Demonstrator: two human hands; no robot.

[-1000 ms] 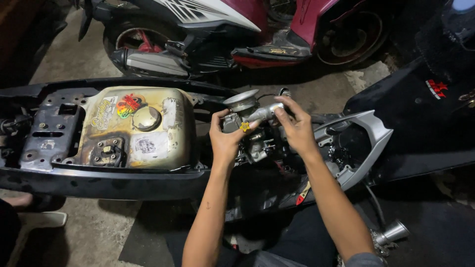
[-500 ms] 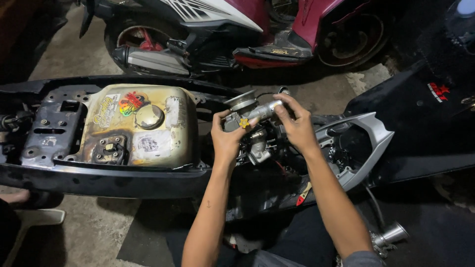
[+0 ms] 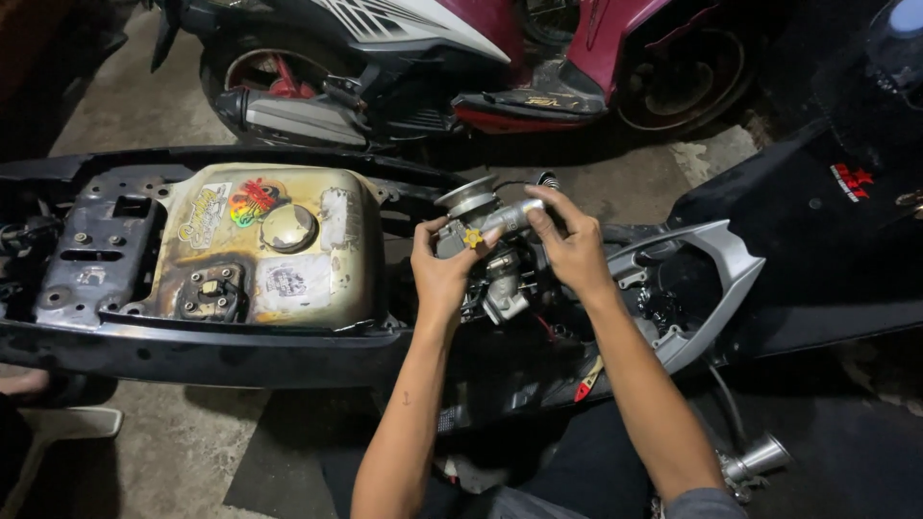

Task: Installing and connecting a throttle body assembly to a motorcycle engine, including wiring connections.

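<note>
A grey metal carburetor (image 3: 484, 223) with a round top and a small yellow fitting is held above the open frame of a stripped black scooter (image 3: 221, 346). My left hand (image 3: 444, 274) grips its left side, thumb near the yellow fitting. My right hand (image 3: 572, 245) holds its right side, fingers pinching a silver tube that sticks out of it. Left of the hands sits a stained cream fuel tank (image 3: 274, 245) with stickers and a round cap.
A silver grab rail (image 3: 711, 279) curves at the scooter's tail. A red and white scooter (image 3: 452, 58) is parked behind on the concrete floor. A chrome exhaust tip (image 3: 760, 459) lies at lower right. A red-handled tool (image 3: 588, 380) rests inside the frame.
Both hands have stayed on the carburetor, which has shifted and turned slightly between them. The view has drifted a little.
</note>
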